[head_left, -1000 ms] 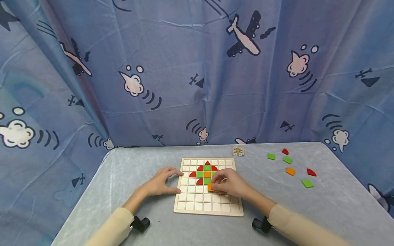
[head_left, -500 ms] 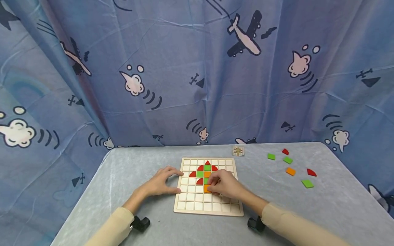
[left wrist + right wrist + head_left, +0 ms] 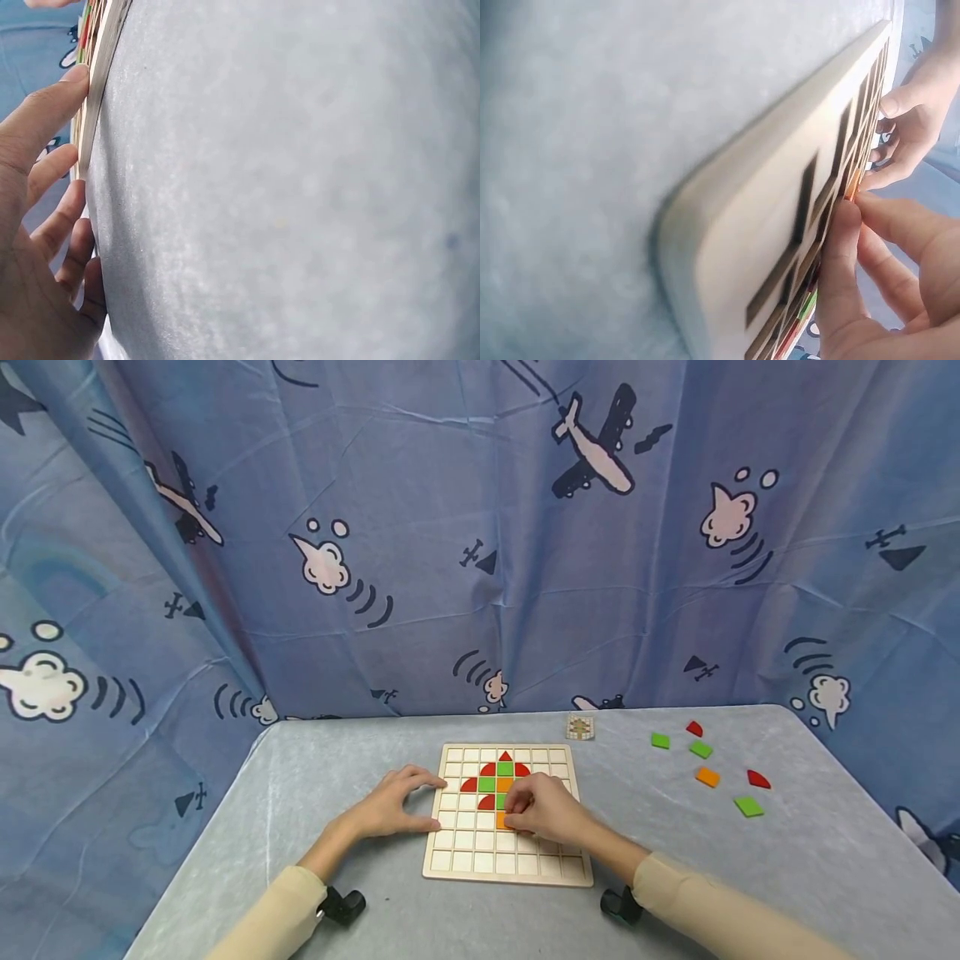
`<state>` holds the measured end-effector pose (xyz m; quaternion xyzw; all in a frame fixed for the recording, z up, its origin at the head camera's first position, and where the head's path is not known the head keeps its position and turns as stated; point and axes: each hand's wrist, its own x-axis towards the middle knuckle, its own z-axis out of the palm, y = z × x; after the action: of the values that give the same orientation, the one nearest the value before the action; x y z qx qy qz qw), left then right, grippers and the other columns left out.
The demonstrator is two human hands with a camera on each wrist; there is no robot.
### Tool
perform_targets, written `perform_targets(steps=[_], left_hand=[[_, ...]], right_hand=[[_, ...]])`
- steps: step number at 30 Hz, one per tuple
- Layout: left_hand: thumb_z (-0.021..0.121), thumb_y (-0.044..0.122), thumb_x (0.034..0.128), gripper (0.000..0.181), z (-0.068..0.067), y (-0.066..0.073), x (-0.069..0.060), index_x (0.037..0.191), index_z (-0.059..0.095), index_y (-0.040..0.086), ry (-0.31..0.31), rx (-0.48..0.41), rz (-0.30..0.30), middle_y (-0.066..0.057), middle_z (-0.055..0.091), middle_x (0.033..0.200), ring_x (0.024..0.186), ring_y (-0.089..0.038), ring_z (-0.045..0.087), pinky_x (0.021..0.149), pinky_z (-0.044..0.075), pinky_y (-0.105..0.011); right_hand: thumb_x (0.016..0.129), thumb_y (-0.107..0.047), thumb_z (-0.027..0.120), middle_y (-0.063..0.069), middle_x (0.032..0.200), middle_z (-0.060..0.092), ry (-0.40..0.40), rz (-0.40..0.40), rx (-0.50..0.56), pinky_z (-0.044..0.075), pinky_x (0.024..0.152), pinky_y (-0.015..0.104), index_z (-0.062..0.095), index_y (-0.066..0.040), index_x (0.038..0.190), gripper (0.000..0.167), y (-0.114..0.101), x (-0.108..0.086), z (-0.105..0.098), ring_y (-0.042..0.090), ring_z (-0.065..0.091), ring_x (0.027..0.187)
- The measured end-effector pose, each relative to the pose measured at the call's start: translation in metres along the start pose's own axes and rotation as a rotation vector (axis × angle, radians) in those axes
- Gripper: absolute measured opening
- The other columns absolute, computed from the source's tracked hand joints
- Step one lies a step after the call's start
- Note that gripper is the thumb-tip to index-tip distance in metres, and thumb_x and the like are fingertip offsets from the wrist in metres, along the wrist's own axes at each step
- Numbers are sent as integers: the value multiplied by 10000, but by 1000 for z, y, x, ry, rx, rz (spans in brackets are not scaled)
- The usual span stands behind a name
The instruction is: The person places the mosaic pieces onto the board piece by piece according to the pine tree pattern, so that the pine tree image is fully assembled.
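Observation:
A wooden grid board [image 3: 462, 863] lies on the table, with red, green and orange tiles forming a pattern in its cells. My right hand [image 3: 551, 810] pinches an orange square tile [image 3: 502, 820] at a cell just below the green and red pieces. In the right wrist view, thumb and forefinger meet at that orange tile [image 3: 853, 182], low against the grid. My left hand [image 3: 392, 803] rests at the board's left edge, thumb and fingers spread apart; the left wrist view has the thumb [image 3: 56, 101] touching the rim. Part of the pattern is hidden behind my right hand.
Loose tiles lie on the table to the right: several green squares [image 3: 748, 807], an orange square [image 3: 707, 777] and two red quarter-rounds [image 3: 759, 779]. Behind the board is a small pattern card [image 3: 581, 727]. A blue printed curtain [image 3: 420, 527] hangs beyond the table.
My right hand has moved slightly left with the orange tile, which now sits in line with the column above it. My left hand has stayed at the board's edge.

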<state>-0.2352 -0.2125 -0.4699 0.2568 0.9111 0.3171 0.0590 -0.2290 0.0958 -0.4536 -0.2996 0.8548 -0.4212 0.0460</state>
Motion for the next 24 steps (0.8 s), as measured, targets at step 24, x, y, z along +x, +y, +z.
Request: perform_targets(steps=[24], left_hand=[[858,408,824,620,0,1,-1,1358,639,180,-5,5,-6,-45,510,1380,1275,-328,417,1029,348,-583]], right_hand=[[905,-37,755,55,844,630,-36,60,194,531,632,281,710,15,975,98,39,-50,-64,185,607,711]])
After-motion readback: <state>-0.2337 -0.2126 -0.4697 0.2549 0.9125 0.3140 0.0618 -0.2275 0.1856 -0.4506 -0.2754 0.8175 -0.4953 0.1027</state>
